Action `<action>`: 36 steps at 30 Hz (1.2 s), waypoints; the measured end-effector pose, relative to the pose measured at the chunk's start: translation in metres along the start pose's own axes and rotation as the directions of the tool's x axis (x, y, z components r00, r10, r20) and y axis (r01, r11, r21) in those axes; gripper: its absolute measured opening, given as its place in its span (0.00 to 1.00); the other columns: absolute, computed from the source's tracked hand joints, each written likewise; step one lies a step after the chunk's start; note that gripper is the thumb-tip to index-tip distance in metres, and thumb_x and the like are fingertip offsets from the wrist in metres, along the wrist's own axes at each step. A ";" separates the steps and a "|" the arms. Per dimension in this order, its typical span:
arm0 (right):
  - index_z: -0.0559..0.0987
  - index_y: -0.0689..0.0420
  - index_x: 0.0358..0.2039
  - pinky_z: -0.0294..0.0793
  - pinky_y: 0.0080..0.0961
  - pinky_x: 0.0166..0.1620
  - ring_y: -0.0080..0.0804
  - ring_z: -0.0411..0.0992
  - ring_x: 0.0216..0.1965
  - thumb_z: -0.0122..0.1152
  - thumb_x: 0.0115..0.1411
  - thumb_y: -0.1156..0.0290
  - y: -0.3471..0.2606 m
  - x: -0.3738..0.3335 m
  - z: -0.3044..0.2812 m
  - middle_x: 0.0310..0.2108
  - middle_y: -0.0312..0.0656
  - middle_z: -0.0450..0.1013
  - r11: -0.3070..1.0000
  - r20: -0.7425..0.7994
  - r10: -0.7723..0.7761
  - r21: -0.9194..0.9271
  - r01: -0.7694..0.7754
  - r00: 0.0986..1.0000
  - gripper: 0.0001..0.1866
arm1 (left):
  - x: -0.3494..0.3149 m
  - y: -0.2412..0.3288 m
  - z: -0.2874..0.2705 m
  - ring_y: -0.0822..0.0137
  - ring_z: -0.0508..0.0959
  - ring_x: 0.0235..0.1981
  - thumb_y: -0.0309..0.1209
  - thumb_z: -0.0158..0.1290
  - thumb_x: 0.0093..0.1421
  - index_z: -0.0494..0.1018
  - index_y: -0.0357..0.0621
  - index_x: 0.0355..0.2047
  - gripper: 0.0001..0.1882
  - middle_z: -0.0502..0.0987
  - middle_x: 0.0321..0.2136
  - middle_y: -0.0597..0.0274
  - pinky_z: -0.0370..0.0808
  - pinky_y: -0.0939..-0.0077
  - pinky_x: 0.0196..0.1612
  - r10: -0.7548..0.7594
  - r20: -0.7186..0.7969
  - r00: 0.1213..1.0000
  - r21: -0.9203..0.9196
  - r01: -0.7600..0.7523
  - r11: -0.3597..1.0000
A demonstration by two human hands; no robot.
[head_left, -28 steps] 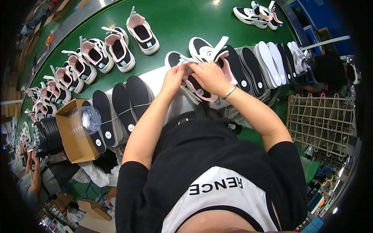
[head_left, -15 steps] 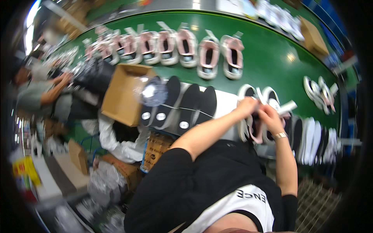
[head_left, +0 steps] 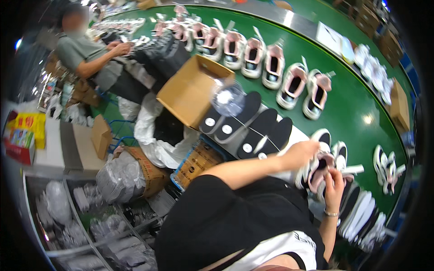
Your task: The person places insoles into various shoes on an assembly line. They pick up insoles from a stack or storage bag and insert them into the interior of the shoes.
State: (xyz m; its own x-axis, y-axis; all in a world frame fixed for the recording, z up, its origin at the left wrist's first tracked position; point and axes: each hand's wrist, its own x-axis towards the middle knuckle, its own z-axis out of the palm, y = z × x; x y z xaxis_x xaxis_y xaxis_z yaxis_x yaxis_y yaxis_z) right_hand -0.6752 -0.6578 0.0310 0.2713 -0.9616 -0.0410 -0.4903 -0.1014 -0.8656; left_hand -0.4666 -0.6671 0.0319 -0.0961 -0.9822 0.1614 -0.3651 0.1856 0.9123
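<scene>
A white sneaker with a pink lining (head_left: 316,176) stands at the near edge of the green table, one of a pair. My left hand (head_left: 302,154) is closed at its front, by the tongue; the fingertips are partly hidden. At the right side of the pink collar, my right hand (head_left: 333,184) pinches the lining edge. The mate sneaker (head_left: 340,151) stands just right of it, with a white paper strip (head_left: 352,170) sticking out. Left of my hands lie black insoles (head_left: 244,118) with white round stickers, bound by a thin band.
Pink-lined sneakers (head_left: 274,67) form a row across the green table (head_left: 348,104). A cardboard box (head_left: 192,92) and a clear plastic roll (head_left: 227,98) sit left of the insoles. More insoles (head_left: 359,212) stand at the right. Another person (head_left: 90,54) works at the far left.
The view has swung, so the table items appear lower and further right. My hands have moved apart; the right one has come down from the tongue to the collar.
</scene>
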 end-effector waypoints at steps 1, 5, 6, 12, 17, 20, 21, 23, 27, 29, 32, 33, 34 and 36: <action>0.69 0.63 0.32 0.61 0.13 0.32 0.17 0.62 0.27 0.48 0.54 0.73 0.000 -0.001 -0.003 0.25 0.34 0.66 0.999 -0.003 0.033 0.035 -0.033 0.999 0.07 | -0.004 -0.010 -0.032 0.55 0.70 0.29 0.26 0.43 0.51 0.69 0.40 0.28 0.06 0.71 0.24 0.53 0.67 0.67 0.33 0.202 -0.155 0.967 0.210 -0.168 0.963; 0.70 0.64 0.31 0.63 0.13 0.28 0.16 0.63 0.25 0.49 0.53 0.74 0.009 -0.012 -0.009 0.23 0.33 0.67 0.985 0.002 0.156 0.076 -0.156 0.988 0.07 | -0.029 -0.017 -0.152 0.62 0.70 0.29 0.21 0.48 0.50 0.69 0.40 0.27 0.03 0.70 0.25 0.58 0.67 0.73 0.32 0.504 -0.616 0.606 0.651 0.031 0.759; 0.71 0.64 0.30 0.63 0.14 0.28 0.16 0.62 0.24 0.49 0.53 0.74 0.015 -0.015 -0.013 0.22 0.33 0.67 0.983 -0.016 0.179 0.038 -0.178 0.984 0.07 | -0.030 -0.031 -0.170 0.63 0.71 0.29 0.22 0.48 0.51 0.70 0.41 0.27 0.03 0.70 0.25 0.58 0.68 0.74 0.33 0.456 -0.709 0.537 0.571 0.059 0.819; 0.72 0.64 0.29 0.65 0.23 0.30 0.33 0.67 0.25 0.49 0.50 0.74 0.009 -0.022 -0.017 0.22 0.45 0.68 0.962 -0.016 0.064 -0.265 -0.066 0.998 0.07 | -0.039 -0.052 -0.197 0.56 0.69 0.37 0.29 0.50 0.48 0.69 0.41 0.37 0.14 0.70 0.35 0.55 0.64 0.64 0.41 0.466 -0.537 0.703 0.843 0.424 0.332; 0.73 0.63 0.29 0.67 0.30 0.31 0.42 0.69 0.28 0.46 0.50 0.75 0.013 0.000 0.002 0.24 0.50 0.69 0.940 0.086 0.070 -0.338 -0.037 0.994 0.08 | -0.022 -0.012 -0.084 0.63 0.69 0.35 0.25 0.50 0.49 0.66 0.40 0.39 0.15 0.69 0.34 0.57 0.66 0.72 0.37 0.106 -0.520 0.847 0.231 0.020 0.973; 0.73 0.63 0.30 0.68 0.31 0.28 0.39 0.70 0.22 0.45 0.48 0.76 0.022 0.019 0.028 0.18 0.48 0.70 0.925 0.211 0.174 -0.371 -0.086 0.962 0.09 | -0.012 -0.025 0.005 0.66 0.69 0.35 0.29 0.53 0.46 0.62 0.34 0.41 0.22 0.67 0.35 0.57 0.67 0.77 0.39 -0.183 -0.088 0.979 0.132 0.193 0.972; 0.74 0.62 0.27 0.67 0.34 0.31 0.44 0.70 0.26 0.46 0.47 0.75 0.023 0.024 0.034 0.21 0.51 0.70 0.925 0.242 0.222 -0.358 -0.126 0.945 0.09 | -0.005 -0.047 0.038 0.61 0.69 0.36 0.32 0.53 0.45 0.61 0.33 0.42 0.25 0.67 0.36 0.51 0.66 0.71 0.40 -0.128 0.003 0.992 0.009 0.128 0.992; 0.75 0.60 0.25 0.67 0.37 0.34 0.48 0.70 0.30 0.46 0.45 0.74 0.040 0.035 0.046 0.24 0.54 0.70 0.903 0.284 0.248 -0.413 -0.116 0.926 0.09 | 0.009 -0.076 0.094 0.50 0.68 0.39 0.40 0.52 0.46 0.59 0.32 0.43 0.29 0.65 0.39 0.43 0.65 0.63 0.43 -0.263 0.157 0.952 0.043 0.259 0.965; 0.75 0.60 0.25 0.67 0.36 0.37 0.46 0.70 0.32 0.46 0.46 0.71 0.075 0.043 0.046 0.28 0.52 0.71 0.869 0.222 0.131 -0.495 -0.004 0.966 0.10 | 0.010 -0.068 0.109 0.45 0.66 0.41 0.34 0.45 0.49 0.60 0.32 0.42 0.22 0.63 0.39 0.39 0.64 0.62 0.44 -0.249 0.083 0.965 0.050 0.246 0.968; 0.75 0.59 0.25 0.66 0.36 0.38 0.45 0.70 0.33 0.46 0.47 0.70 0.085 0.048 0.058 0.29 0.51 0.71 0.763 0.335 0.221 -0.645 0.052 0.916 0.10 | 0.001 -0.075 0.100 0.45 0.66 0.39 0.31 0.43 0.49 0.61 0.32 0.41 0.20 0.64 0.36 0.39 0.65 0.62 0.43 -0.193 0.067 0.979 0.061 0.189 0.980; 0.76 0.57 0.26 0.67 0.35 0.38 0.43 0.70 0.33 0.44 0.48 0.67 0.098 0.054 0.070 0.30 0.49 0.72 0.591 0.455 0.293 -0.778 0.214 0.841 0.12 | -0.011 -0.077 0.097 0.45 0.68 0.36 0.30 0.42 0.49 0.62 0.33 0.40 0.18 0.64 0.35 0.40 0.66 0.61 0.40 -0.187 0.008 0.982 0.020 0.187 0.982; 0.76 0.57 0.27 0.66 0.33 0.40 0.42 0.70 0.33 0.44 0.48 0.68 0.090 0.053 0.071 0.30 0.48 0.72 0.547 0.427 0.289 -0.808 0.218 0.857 0.12 | -0.011 -0.079 0.098 0.45 0.68 0.35 0.29 0.42 0.49 0.61 0.33 0.40 0.18 0.65 0.35 0.40 0.67 0.61 0.39 -0.202 0.009 0.979 0.028 0.202 0.979; 0.76 0.57 0.29 0.65 0.32 0.42 0.40 0.70 0.34 0.45 0.47 0.68 0.080 0.053 0.067 0.30 0.47 0.72 0.500 0.397 0.283 -0.838 0.219 0.873 0.12 | -0.011 -0.079 0.102 0.45 0.68 0.35 0.29 0.42 0.49 0.61 0.33 0.40 0.18 0.65 0.35 0.40 0.67 0.60 0.38 -0.217 0.011 0.976 0.033 0.216 0.976; 0.75 0.56 0.33 0.62 0.33 0.46 0.40 0.69 0.38 0.44 0.48 0.68 0.074 0.056 0.064 0.35 0.47 0.71 0.509 0.393 0.343 -0.841 0.183 0.853 0.14 | -0.007 -0.078 0.109 0.45 0.68 0.35 0.29 0.42 0.49 0.61 0.36 0.41 0.18 0.65 0.34 0.41 0.67 0.60 0.38 -0.144 0.030 0.989 0.030 0.143 0.989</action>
State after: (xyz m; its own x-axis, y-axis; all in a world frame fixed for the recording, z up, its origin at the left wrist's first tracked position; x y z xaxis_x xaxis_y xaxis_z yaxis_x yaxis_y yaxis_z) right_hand -0.6438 -0.7031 -0.0673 0.3890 -0.7552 -0.5276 -0.8966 -0.4418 -0.0285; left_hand -0.5382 -0.6712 -0.0815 -0.0700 -0.9974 0.0166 -0.4026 0.0435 0.9143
